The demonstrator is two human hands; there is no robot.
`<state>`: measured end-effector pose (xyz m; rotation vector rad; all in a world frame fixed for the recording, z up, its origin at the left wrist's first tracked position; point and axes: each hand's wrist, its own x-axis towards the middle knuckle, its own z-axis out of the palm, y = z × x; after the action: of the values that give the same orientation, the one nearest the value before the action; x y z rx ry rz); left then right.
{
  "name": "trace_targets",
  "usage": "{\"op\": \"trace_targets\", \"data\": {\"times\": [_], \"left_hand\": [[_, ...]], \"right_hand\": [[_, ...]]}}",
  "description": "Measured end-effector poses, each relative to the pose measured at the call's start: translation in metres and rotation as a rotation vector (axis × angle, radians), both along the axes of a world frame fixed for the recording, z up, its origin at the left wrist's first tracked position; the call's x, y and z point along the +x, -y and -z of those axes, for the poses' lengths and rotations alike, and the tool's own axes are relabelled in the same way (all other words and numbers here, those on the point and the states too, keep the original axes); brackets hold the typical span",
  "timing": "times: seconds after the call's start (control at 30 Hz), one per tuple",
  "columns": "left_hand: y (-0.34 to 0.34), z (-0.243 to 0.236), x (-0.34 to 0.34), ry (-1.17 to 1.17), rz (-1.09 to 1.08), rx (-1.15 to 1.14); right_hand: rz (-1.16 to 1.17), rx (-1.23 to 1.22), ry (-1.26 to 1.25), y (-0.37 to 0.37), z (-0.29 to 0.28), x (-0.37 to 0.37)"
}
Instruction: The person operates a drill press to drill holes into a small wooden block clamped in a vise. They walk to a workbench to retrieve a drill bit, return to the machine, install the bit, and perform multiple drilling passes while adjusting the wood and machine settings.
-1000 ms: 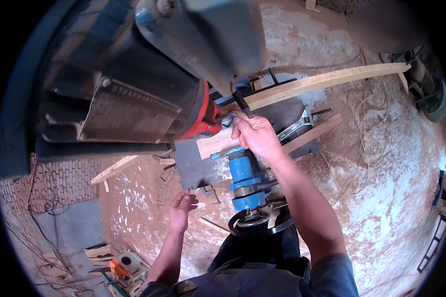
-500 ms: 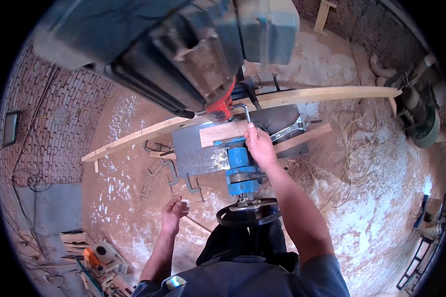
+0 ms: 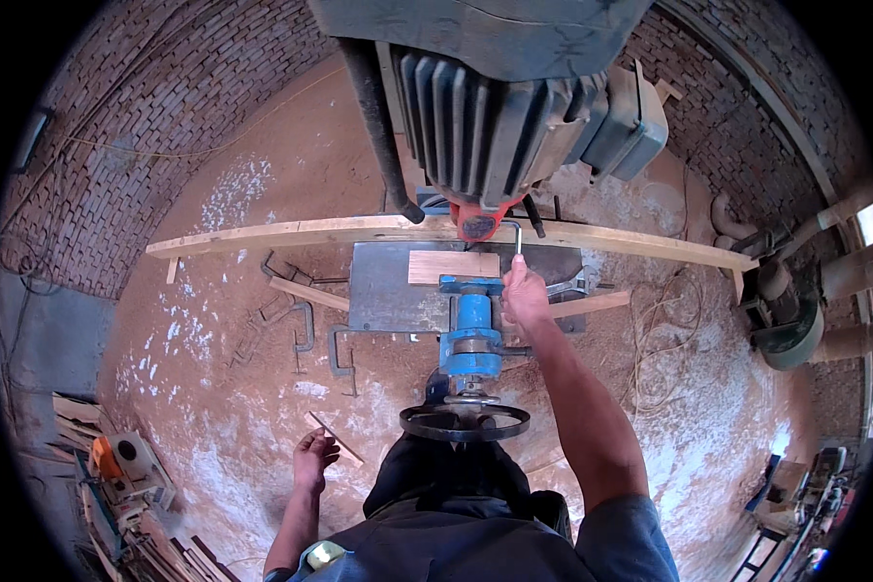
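My right hand [image 3: 525,293] is closed on a bent metal hex key [image 3: 518,238]. The key's short arm reaches toward the red housing [image 3: 478,223] below a big ribbed motor [image 3: 485,126]. Under that hand are a blue clamp [image 3: 473,312] with a black handwheel [image 3: 464,424] and a short pale wood block [image 3: 453,267] on the grey metal table [image 3: 388,303]. An adjustable wrench [image 3: 580,282] lies to its right. My left hand [image 3: 314,459] hangs low at the left, fingers loosely curled and apart, nothing visible in it. A thin wood strip [image 3: 339,441] lies on the floor beyond it.
A long wooden beam [image 3: 301,233] crosses behind the table. Several C-clamps [image 3: 339,359] lie at the left. Yellow cord [image 3: 669,339] coils on the dusty floor at the right, near a green machine [image 3: 791,335]. Scrap wood [image 3: 87,436] is piled at lower left.
My view has swung, so the motor now appears upright and further right. My right hand keeps the hex key by the red housing. My left hand sits lower, farther from the table.
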<state>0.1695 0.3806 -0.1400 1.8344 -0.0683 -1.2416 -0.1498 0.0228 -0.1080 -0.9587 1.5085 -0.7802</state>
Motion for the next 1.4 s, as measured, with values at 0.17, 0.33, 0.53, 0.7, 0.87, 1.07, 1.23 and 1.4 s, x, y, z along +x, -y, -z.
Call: {"op": "trace_targets", "data": {"times": [0.17,0.33,0.53,0.7,0.87,1.07,1.23,1.4], "left_hand": [[-0.015,0.006,0.001,-0.022,-0.060,-0.016],[-0.008,0.014,-0.004,-0.046,-0.070,-0.023],[-0.011,0.018,-0.011,-0.063,-0.053,0.010],[0.003,0.006,-0.016,-0.099,-0.047,0.020],[0.027,0.001,-0.019,-0.019,0.021,-0.043],[0.001,-0.010,-0.051,-0.021,0.018,-0.024],[-0.036,-0.016,-0.081,-0.031,-0.015,0.007],[-0.070,-0.032,-0.106,0.043,-0.077,-0.032]], "right_hand": [[0.014,0.161,0.100,-0.008,-0.038,0.012],[-0.019,0.149,0.074,-0.005,-0.043,0.004],[0.013,0.284,0.166,-0.006,-0.055,0.005],[0.036,0.199,0.169,-0.011,-0.045,0.003],[-0.021,0.113,0.206,-0.014,-0.037,0.002],[-0.060,-0.085,0.051,0.002,0.008,-0.003],[-0.005,-0.162,0.114,-0.005,0.026,-0.020],[0.014,0.072,0.503,-0.067,-0.022,-0.038]]}}
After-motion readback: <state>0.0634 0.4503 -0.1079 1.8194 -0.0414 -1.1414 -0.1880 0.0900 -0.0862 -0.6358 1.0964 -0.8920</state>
